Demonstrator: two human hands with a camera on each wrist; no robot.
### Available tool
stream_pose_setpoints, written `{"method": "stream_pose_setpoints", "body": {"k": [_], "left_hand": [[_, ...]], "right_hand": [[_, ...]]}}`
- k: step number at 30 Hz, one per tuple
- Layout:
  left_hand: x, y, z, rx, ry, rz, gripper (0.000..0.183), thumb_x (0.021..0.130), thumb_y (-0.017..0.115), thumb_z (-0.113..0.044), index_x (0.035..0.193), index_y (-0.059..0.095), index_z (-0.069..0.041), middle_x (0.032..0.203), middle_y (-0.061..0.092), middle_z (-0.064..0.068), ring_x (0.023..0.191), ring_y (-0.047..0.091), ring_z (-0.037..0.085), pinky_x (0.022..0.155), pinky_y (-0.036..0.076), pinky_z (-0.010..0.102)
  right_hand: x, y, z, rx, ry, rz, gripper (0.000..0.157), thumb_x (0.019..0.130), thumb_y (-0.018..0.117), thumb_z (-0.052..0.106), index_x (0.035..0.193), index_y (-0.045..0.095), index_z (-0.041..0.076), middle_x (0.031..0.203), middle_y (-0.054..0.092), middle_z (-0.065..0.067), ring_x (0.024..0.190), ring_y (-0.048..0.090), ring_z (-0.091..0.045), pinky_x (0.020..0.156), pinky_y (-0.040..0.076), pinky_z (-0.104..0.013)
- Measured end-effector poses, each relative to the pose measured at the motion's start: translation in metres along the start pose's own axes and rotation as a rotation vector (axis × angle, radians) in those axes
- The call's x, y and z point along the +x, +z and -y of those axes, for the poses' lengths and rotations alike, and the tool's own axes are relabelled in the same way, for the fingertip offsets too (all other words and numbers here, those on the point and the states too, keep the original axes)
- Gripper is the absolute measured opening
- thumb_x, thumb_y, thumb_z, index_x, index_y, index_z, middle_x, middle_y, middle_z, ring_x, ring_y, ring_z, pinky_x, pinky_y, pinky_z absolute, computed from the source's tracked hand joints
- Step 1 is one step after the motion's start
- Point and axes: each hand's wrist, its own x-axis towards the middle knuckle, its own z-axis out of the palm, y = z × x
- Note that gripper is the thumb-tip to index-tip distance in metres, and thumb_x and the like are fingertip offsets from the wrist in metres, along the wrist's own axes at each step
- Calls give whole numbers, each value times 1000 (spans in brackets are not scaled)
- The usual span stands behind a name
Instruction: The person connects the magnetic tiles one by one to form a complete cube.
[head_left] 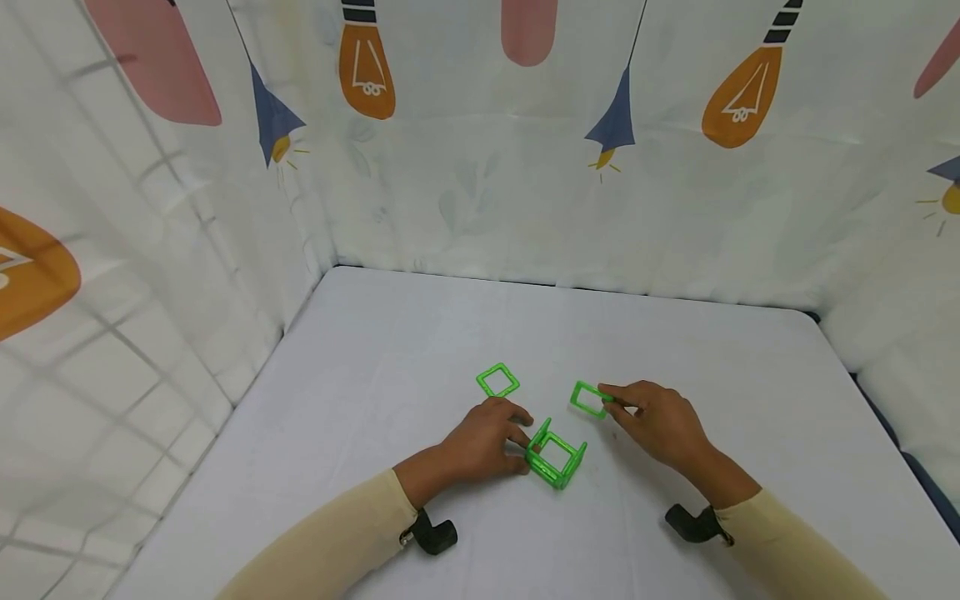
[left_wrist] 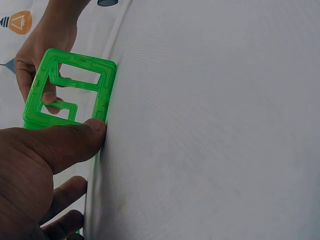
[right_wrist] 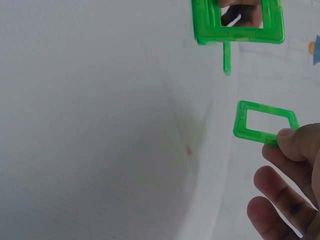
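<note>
My left hand (head_left: 480, 442) grips the left side of a small structure of green magnetic tiles (head_left: 544, 472) on the table. This structure has an open square base with sides standing up from it. In the left wrist view, the thumb presses along the edge of the green tile structure (left_wrist: 102, 95). To the right, my right hand (head_left: 660, 425) pinches one green square tile (head_left: 587, 411) by its edge, apart from the structure. The right wrist view shows that tile (right_wrist: 255, 134) between thumb and forefinger, the other fingers loosely bent.
Another green square tile (head_left: 511, 374) lies just beyond the left hand. A white table (head_left: 660, 350) extends around the hands. Behind it and at the sides hangs a white curtain (head_left: 480, 200) printed with lamps and bulbs.
</note>
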Motion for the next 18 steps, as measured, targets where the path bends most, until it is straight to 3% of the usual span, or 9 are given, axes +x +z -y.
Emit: {"method": "stream_pose_setpoints", "body": {"k": [10,18], "left_hand": [[1,2,2,15,-11,9,23,84,87,-31,104,83,-20,132,61,-4,134,45,21,112,38,44],[0,0,0,25,3,2,24,83,87,-31,103,83,-20,132,62,-3,133,47,22,112,38,42]], "right_hand": [[-9,5,8,33,16,23,35,89,81,16,124,77,21,94,73,8,69,57,-5,51,46,-24],[-13,11,11,39,-29,13,34,88,82,14,121,78,21,95,74,8,69,57,-4,53,46,-23]]}}
